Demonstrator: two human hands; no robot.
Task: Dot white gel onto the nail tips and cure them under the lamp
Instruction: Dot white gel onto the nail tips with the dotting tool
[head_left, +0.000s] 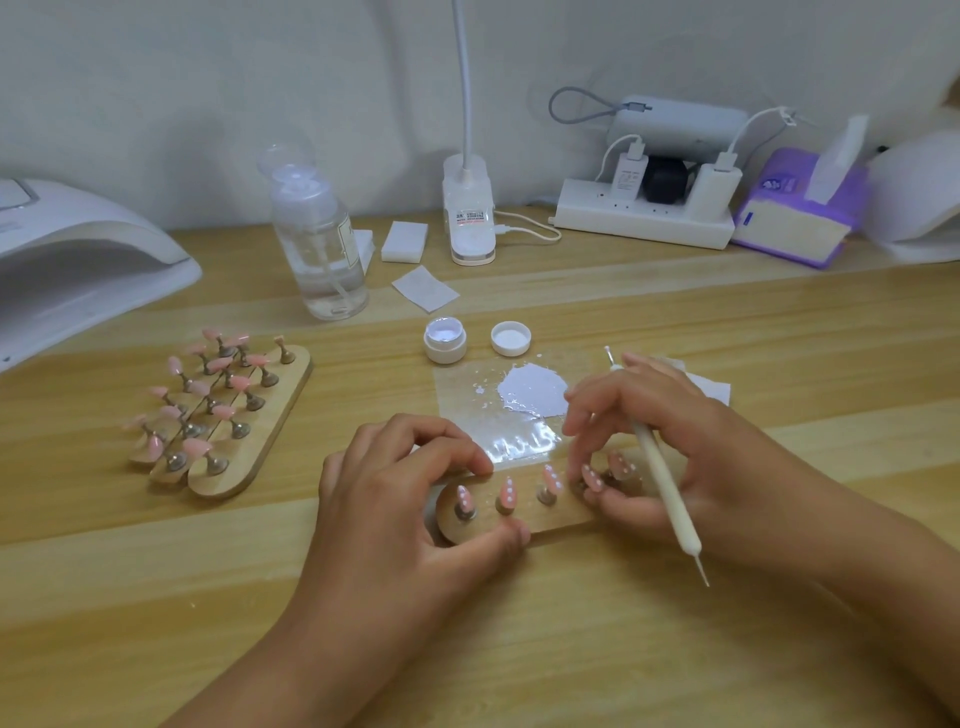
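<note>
Pink nail tips (508, 491) carry white dots; curing under the white arched lamp (78, 260) remains. Left hand (415, 483) pinches their wooden stand (524, 514), right hand (675, 441) grips a white dotting pen (662, 478).

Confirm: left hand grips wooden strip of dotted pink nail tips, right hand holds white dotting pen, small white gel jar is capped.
Not capped: the head view shows the small white gel jar open, its round white lid beside it. Correct: left hand on wooden strip, right hand holding white dotting pen.

Glossy gel (532, 389), matt wooden table (727, 332)
</note>
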